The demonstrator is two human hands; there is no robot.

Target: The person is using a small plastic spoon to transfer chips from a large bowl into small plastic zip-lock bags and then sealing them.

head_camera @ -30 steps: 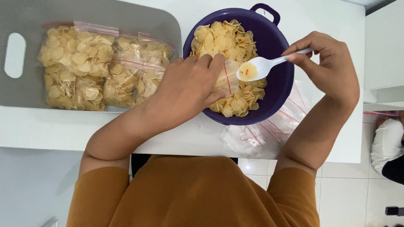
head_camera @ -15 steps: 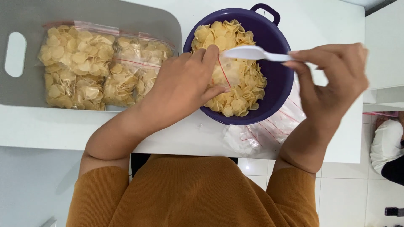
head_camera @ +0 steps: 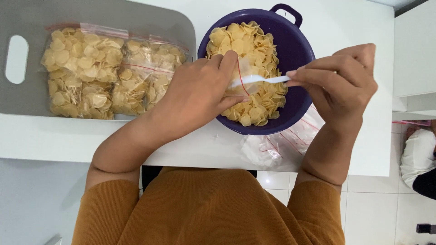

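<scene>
Since half a second ago the right hand [head_camera: 338, 84] has drawn in toward the round purple plastic basin with a loop handle [head_camera: 297, 50] and turned the white plastic spoon [head_camera: 259, 80] on edge, so its bowl now tips into the mouth of the small clear zip bag with a red seal line [head_camera: 243, 77]; a second ago that spoon lay level with a chip in it. Fingers and thumb of this hand are pinched shut on the spoon's handle, over the basin's right rim. Over the basin's left side, the left hand [head_camera: 200, 97] is closed on the bag, forefinger and thumb holding its mouth above the pale yellow round chips [head_camera: 245, 43] heaped inside the basin. To do this well, I judge the bag's mouth should stay wide and low over the heap, so anything that slips falls back among the chips. Left of the basin, two filled clear bags of chips [head_camera: 109, 70] lie on a grey cutting board [head_camera: 27, 27]. Just below the basin's right edge, a loose pile of empty clear bags [head_camera: 290, 140] rests on the white table [head_camera: 354, 22].
</scene>
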